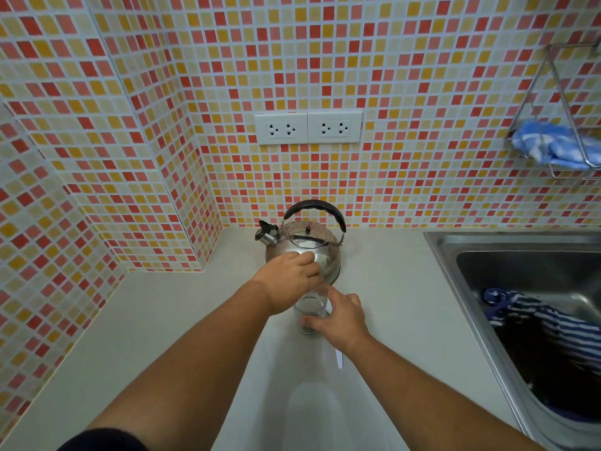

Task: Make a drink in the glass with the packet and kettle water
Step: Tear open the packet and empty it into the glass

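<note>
Double wall sockets on mosaic tiles; blue cloth in wire rack; striped fabric, perhaps garment, in sink

One head-worn wide view looks steeply down (perhaps from close) at the counter.

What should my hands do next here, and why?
Probably lift the left hand off the glass and take the kettle by its handle. The right hand already steadies the glass, which looks empty, and the kettle stands just behind it.
</note>
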